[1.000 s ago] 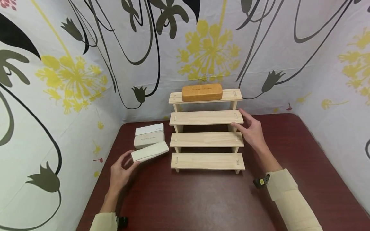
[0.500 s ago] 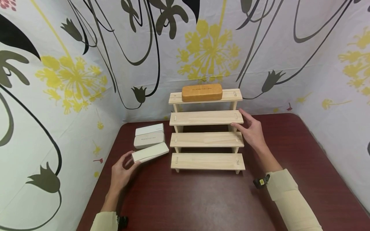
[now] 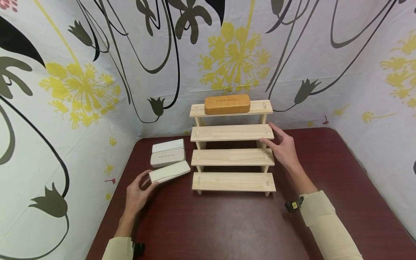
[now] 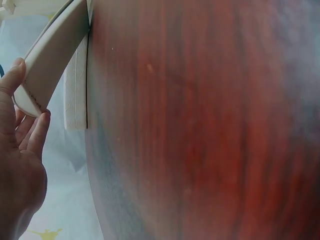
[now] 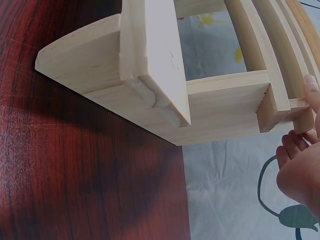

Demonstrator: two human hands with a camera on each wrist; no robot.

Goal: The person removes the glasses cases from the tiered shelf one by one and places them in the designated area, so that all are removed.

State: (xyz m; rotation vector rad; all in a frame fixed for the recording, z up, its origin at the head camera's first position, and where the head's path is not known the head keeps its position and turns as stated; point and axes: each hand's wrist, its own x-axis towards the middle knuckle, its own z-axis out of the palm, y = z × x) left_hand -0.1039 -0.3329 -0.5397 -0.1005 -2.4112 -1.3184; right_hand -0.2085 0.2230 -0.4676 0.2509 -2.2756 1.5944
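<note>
My left hand (image 3: 135, 195) pinches the near left end of a white glasses case (image 3: 169, 172), thumb on one side and fingers on the other. In the left wrist view that case (image 4: 55, 55) slants away from the fingers (image 4: 39, 132), its far end near the tabletop. Two more pale glasses cases, one off-white (image 3: 167, 157) and one white (image 3: 168, 145), lie behind it. My right hand (image 3: 286, 150) grips the right end of the second-highest board of a four-step wooden display stand (image 3: 232, 157). In the right wrist view the thumb (image 5: 311, 85) lies on the board's edge, fingers beneath.
An orange-tan glasses case (image 3: 227, 104) lies on the stand's top board. The stand is at the back of a dark red wooden table (image 3: 227, 224). White cloth walls with a flower print (image 3: 182, 83) rise behind the table and at both sides.
My left hand and the white glasses case have shifted very slightly to the right. The right hand keeps its grip on the stand, and the other cases lie where they were.
</note>
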